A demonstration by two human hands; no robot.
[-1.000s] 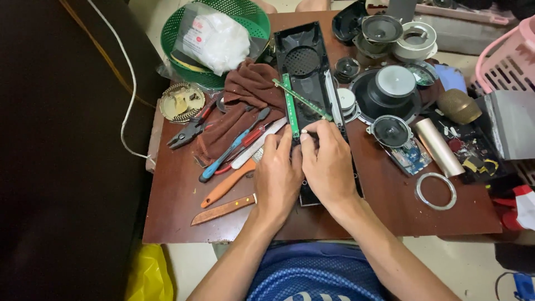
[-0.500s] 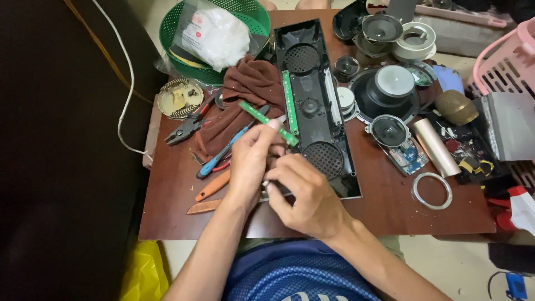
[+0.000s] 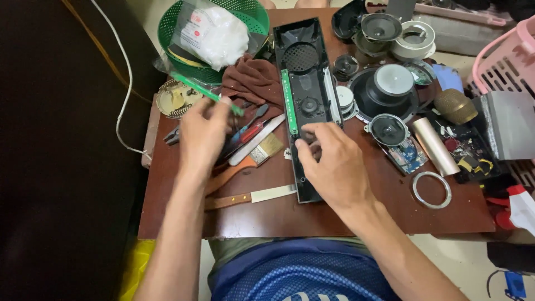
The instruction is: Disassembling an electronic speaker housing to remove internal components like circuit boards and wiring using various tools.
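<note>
A person's left hand [image 3: 202, 131] is pinching a green screwdriver [image 3: 203, 92] in its fingers while the right hand [image 3: 333, 161], fingers spread, is steadying the open black speaker case [image 3: 304, 83] lying along the desk [image 3: 356, 209]. Judging by loose speakers [image 3: 388, 129] and knives [image 3: 251, 196] crowding around, reassembly is far from finished.

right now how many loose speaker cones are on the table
4 clearly: big black one right of the black panel, small one below it, one at top, tiny one beside the panel. More may hide in clutter.
</note>
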